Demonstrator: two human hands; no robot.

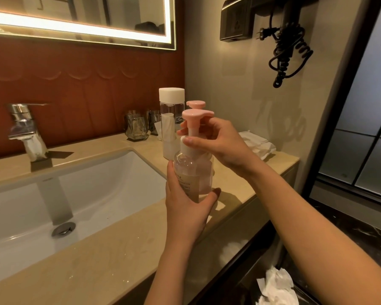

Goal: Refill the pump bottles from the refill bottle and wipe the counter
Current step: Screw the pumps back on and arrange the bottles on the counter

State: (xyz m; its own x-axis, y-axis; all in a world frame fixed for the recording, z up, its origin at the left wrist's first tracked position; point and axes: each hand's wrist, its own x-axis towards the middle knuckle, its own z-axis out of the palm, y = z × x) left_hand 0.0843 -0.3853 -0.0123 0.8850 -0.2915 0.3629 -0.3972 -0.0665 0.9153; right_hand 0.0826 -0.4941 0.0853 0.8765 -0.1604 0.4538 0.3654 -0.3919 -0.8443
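Observation:
A clear pump bottle (193, 172) with a pink pump head (194, 115) stands on the beige counter (123, 245), partly filled with pale liquid. My left hand (186, 205) grips its lower body. My right hand (216, 142) pinches the white collar below the pump head. Right behind it shows the pink head of a second pump bottle (196, 104), its body hidden. A tall clear refill bottle (171, 111) with a white cap stands further back.
A white sink (75, 194) with a chrome tap (24, 130) lies to the left. Two glass tumblers (136, 126) stand by the red wall. Folded white wipes (257, 144) lie at the counter's right end. Crumpled tissue (277, 287) sits below the counter; a coiled cord (288, 49) hangs on the wall.

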